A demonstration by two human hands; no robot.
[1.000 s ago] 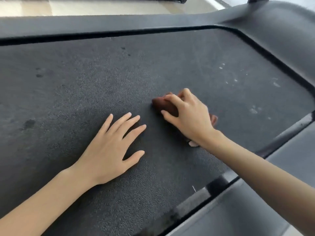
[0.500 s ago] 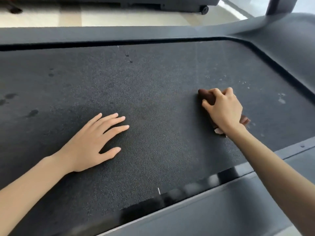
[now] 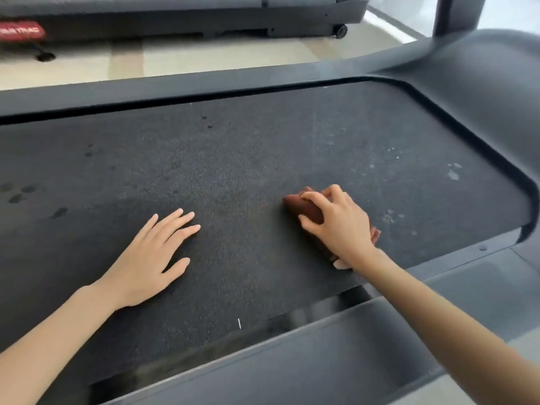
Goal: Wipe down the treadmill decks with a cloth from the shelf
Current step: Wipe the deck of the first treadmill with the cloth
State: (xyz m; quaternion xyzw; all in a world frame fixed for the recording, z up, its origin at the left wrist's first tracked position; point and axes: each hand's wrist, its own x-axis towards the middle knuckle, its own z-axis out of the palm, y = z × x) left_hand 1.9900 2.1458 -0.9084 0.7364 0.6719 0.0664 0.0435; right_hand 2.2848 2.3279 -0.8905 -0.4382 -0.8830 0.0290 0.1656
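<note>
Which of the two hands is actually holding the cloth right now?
The right hand, curled over the bunched brown cloth on the treadmill belt. The left hand lies flat and empty, fingers spread.

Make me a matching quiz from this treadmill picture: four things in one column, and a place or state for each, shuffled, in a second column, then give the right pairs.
Things:
1. left hand
2. right hand
3. cloth
4. pale specks

Places or states:
A. scattered on the belt toward its rounded end
B. brown, bunched up under curled fingers
C. flat on the belt, fingers spread, holding nothing
D. pressing down on the cloth

Pairs: 1-C, 2-D, 3-B, 4-A
</note>
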